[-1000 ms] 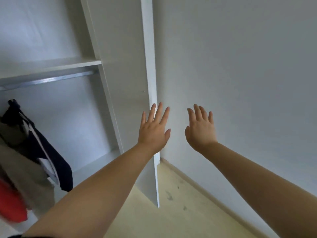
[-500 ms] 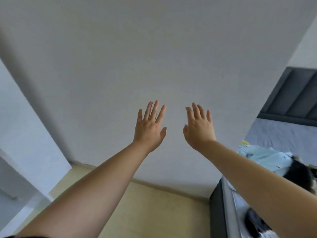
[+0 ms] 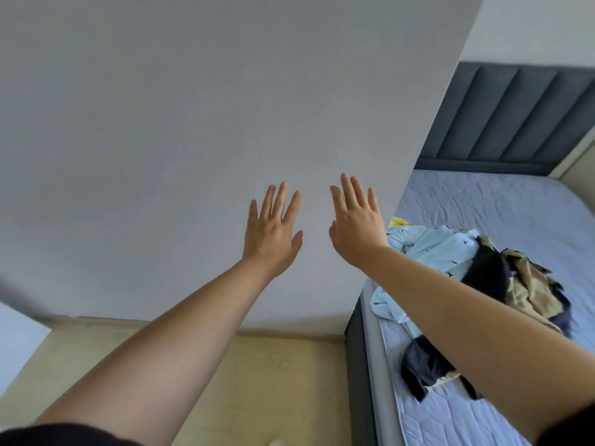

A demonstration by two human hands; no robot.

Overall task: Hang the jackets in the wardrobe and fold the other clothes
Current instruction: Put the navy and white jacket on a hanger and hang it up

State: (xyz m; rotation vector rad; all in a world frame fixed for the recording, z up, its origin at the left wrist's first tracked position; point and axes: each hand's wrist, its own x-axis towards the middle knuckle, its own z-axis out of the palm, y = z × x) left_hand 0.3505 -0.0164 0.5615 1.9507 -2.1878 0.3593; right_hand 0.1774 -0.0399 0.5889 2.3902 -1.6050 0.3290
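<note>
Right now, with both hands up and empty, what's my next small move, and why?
Probably reach the right hand down to the light blue garment on the bed. Both it and the left hand hold nothing, and the clothes pile lies unfolded just beyond the right forearm.

Grey wall (image 3: 193, 107), padded headboard (image 3: 515, 114), perhaps vinyl floor (image 3: 273, 381)

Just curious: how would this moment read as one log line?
left hand: open, empty | right hand: open, empty | clothes pile: on bed, untouched
</note>
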